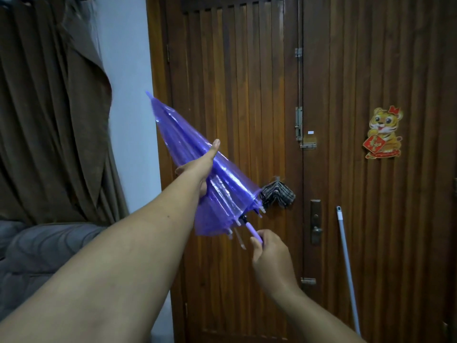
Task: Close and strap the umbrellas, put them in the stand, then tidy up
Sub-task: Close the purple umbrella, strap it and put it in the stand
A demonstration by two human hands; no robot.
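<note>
Before wooden door (235, 95), purple umbrella (193, 154) spans left hand (197, 169) to right hand (269, 256).

Left arm is stretched way out, up and to the right, bare forearm filling the lower left of the view, with the left hand (197, 169) wrapped around the folded canopy of the purple umbrella (188, 154), thumb lying straight along the top. Right hand (269, 253) sits lower and closer in, seen from the back, wrist bent up a bit, fingers curled around the umbrella's pale handle. Both forearms are bare.
</note>
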